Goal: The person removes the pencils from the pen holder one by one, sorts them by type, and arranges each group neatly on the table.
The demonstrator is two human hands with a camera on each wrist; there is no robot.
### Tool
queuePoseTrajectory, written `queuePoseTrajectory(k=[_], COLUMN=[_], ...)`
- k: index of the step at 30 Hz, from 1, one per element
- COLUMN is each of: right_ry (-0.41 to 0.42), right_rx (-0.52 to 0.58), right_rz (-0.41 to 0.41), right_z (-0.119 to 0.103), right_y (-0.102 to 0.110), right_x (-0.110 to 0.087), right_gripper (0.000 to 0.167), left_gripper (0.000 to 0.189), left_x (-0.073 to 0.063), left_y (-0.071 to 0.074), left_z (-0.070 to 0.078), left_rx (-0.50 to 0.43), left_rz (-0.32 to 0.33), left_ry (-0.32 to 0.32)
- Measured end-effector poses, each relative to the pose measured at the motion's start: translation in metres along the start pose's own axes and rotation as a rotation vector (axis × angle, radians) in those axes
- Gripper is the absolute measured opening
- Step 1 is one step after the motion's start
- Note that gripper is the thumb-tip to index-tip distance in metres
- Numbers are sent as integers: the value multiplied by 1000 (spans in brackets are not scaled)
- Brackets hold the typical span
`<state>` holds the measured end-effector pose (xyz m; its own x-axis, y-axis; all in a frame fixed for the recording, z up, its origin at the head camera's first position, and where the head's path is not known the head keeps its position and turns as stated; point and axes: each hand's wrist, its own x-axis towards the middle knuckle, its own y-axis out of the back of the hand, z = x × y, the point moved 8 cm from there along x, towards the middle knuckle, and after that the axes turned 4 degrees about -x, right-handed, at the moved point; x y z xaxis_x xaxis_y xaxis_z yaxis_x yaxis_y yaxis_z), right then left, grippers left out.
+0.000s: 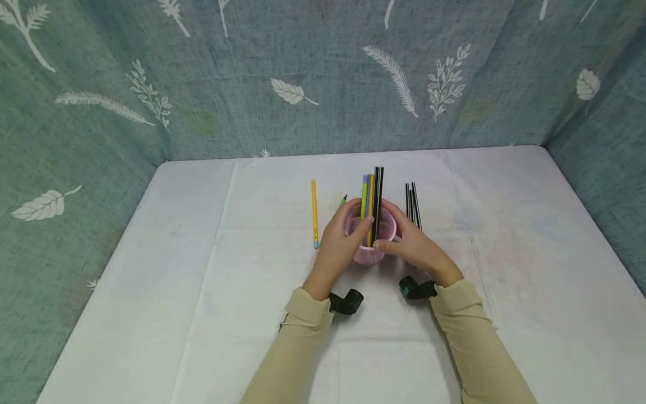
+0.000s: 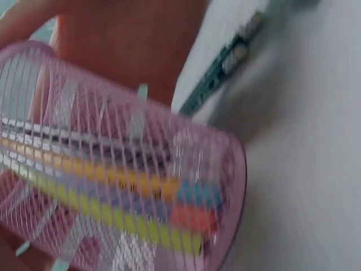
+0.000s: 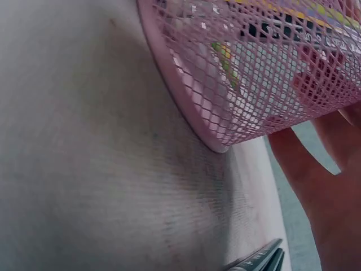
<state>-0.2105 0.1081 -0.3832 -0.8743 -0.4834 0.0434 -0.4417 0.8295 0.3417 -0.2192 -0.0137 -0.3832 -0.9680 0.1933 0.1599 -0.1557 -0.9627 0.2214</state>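
A backdrop [image 1: 323,73] of grey-green cloth printed with white leaves walls in three sides of a surface [image 1: 202,269] draped in white cloth. Near its middle stands a pink wire-mesh pen cup [image 1: 370,238], held from both sides by a person in beige sleeves [image 1: 298,342]. The left hand [image 1: 340,244] wraps the cup's left wall, fingers curled around the mesh with the thumb at the rim; the right hand [image 1: 411,241] closes on the right wall in the same way, its fingers bent round the far side. Black straps with small cameras sit at both wrists. The left wrist view shows the cup [image 2: 121,175] close up and tilted in the frame, its base toward the cloth, with a palm pressed against the mesh behind it. The right wrist view shows the cup's base edge [image 3: 211,132] just above or at the cloth; contact cannot be told. Inside the cup stand several pens [image 1: 372,205], green, yellow and black, their tops rising well above the rim. Just right of the right hand lie a few black pens [image 1: 413,202], side by side on the cloth. Left of the cup, apart from it, lies a yellow pencil [image 1: 314,212] with a blue end. A green pencil tip [image 1: 344,200] pokes out behind the left hand.
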Motion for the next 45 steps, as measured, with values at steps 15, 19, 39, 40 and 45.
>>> queuePoseTrajectory(k=[15, 19, 39, 40, 45], right_ry=[-18, -24, -20, -16, -14], right_rx=[-2, -14, 13, 20, 27], right_rz=[-7, -7, 0, -1, -5], right_z=[2, -12, -13, -13, -12], right_y=[-2, -2, -1, -1, -3], right_x=[0, -2, -1, -1, -2], right_gripper=[85, 84, 81, 80, 80], left_gripper=[21, 20, 24, 24, 25], left_x=[-3, -2, -14, -15, -20], left_y=[13, 22, 54, 56, 67], left_z=[11, 16, 71, 72, 76], left_rx=[53, 51, -244, -260, -301], left_rz=[167, 202, 251, 255, 310], left_ry=[-44, -63, -245, -257, -301])
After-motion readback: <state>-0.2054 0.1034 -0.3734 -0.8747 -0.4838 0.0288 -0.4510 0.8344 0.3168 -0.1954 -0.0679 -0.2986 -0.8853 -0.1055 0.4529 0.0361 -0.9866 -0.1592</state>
